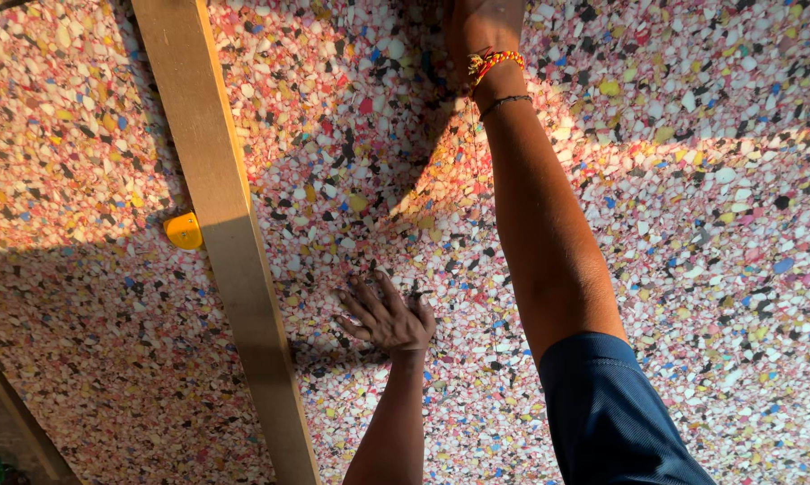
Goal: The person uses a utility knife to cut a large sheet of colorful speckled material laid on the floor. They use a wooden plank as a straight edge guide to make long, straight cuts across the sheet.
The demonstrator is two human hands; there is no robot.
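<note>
Rebonded foam sheet (710, 269), speckled in pink, white, black, yellow and blue chips, fills almost the whole head view and lies flat under both our hands. We note the left hand (389, 314) resting palm down on the foam near the middle of the frame, fingers spread and pointing up and to the left, grasping nothing. We note the right hand (482, 25) stretched far out to the top edge, wrist and heel of the hand visible on the foam; the fingers are cut off by the frame, so we cannot tell whether they are spread or closed on anything. On the right wrist sit a red and yellow thread band (492, 62) and a thin dark band (505, 103) just below it. The right upper arm wears a dark blue sleeve (611, 418). Just left of the left hand, a long wooden straightedge (221, 224) lies across the foam, running from the top edge down to the bottom, slightly slanted. A small yellow tape measure case (184, 231) touches its left side. Sunlight falls in patches on the upper foam; the lower left lies in shadow. A second wooden strip (18, 409) shows at the lower left corner.
</note>
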